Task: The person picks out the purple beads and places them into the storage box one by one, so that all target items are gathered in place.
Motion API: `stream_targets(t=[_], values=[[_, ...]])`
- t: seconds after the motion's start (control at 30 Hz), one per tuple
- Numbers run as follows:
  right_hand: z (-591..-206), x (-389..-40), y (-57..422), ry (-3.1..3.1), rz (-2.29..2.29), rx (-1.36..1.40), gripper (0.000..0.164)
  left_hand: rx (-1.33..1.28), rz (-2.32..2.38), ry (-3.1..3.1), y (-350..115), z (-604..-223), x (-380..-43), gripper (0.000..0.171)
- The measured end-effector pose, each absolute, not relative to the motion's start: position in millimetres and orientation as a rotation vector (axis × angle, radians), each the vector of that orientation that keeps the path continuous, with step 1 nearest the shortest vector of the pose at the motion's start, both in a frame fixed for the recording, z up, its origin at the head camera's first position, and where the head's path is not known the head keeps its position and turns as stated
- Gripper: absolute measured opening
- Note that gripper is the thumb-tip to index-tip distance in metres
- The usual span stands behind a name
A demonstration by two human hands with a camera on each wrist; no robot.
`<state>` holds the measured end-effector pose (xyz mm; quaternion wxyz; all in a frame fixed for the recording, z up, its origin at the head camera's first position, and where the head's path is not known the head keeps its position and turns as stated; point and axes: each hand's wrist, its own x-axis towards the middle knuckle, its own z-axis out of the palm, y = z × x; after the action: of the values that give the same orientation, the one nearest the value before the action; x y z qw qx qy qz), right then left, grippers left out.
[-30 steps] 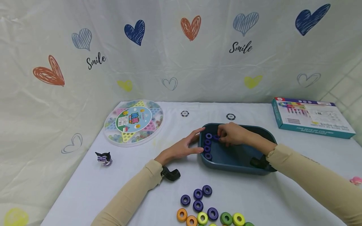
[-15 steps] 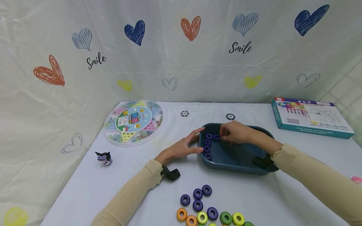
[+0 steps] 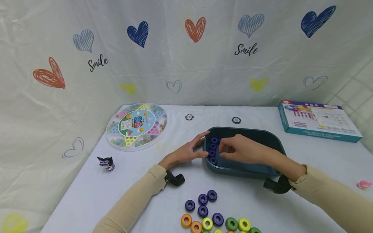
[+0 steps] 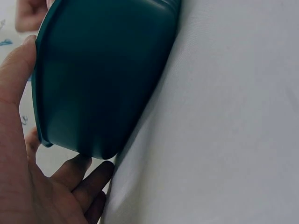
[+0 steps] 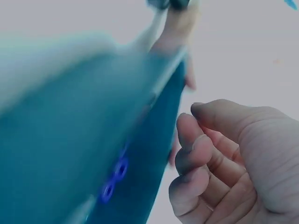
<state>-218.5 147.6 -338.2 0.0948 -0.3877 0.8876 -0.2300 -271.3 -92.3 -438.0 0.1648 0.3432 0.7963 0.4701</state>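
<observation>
My left hand point(image 3: 186, 151) rests at the left end of a dark blue-green tray point(image 3: 242, 168), thumb at the near part of the rim and fingers farther along. In the left wrist view, my thumb touches the rim and my fingertips meet the tray's outer wall. Several purple rings point(image 3: 212, 152) line the tray's left wall inside; another is mostly hidden by my right hand. My right hand point(image 3: 242, 149) hovers over the tray's middle with loosely bent fingers and nothing between them. The right wrist view is blurred and shows a bare gap between thumb and fingers.
Several purple rings point(image 3: 203, 211) lie in front of the tray, with orange point(image 3: 186, 220), yellow point(image 3: 244, 224) and green rings point(image 3: 231, 224) nearer. A round game board point(image 3: 137, 126), a small figurine point(image 3: 107, 163), poker chips point(image 3: 236, 120), a boxed set point(image 3: 320, 121) and a pink item point(image 3: 364, 184) stand around.
My right hand has let go of a purple ring beside the column inside the tray, then moved back toward me. My left hand stays at the tray's end.
</observation>
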Motion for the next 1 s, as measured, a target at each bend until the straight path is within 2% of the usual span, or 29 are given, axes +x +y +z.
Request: stream_targets(t=[0.2,0.4,0.57,0.77,1.0], values=[[-341,-178,127,2.529,-0.701,-1.176,0.004,0.996,1.346,2.278,-94,-438,-272,0.079],[-359,-152,113,2.376,-0.630,-1.134,0.014,1.026,1.356,2.271,-94,-435,-270,0.081],[-377,-147,111,2.378,-0.592,-1.128,0.021,1.051,1.357,2.241,-93,-423,-263,0.083],[-385,-146,114,2.376,-0.639,-1.077,0.021,1.027,1.362,2.263,-92,-443,-273,0.081],[-392,-147,125,2.281,-0.766,-1.012,0.026,1.016,1.346,2.280,-91,-437,-269,0.082]])
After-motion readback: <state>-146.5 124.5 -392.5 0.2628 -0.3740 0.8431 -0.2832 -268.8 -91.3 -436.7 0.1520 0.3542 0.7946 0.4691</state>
